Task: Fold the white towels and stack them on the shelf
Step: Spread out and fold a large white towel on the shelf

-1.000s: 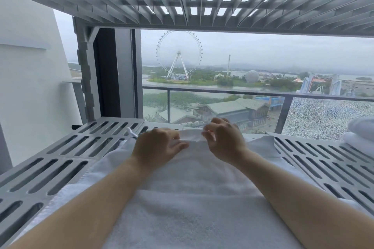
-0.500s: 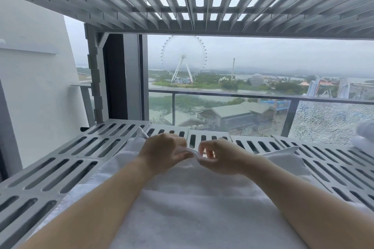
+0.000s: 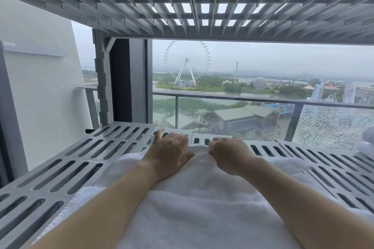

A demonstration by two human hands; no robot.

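Touching plush white towel (image 3: 202, 208), both hands (image 3: 169, 153) (image 3: 228, 156), slotted grey shelf (image 3: 131, 124)

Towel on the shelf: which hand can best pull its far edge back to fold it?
Probably the right hand: its fingers curl on the far edge of the towel; the left hand lies flat.

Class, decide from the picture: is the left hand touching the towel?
Touching. The head view shows the left hand lying palm down on the towel near its far edge, fingers straight, with no gap between them.
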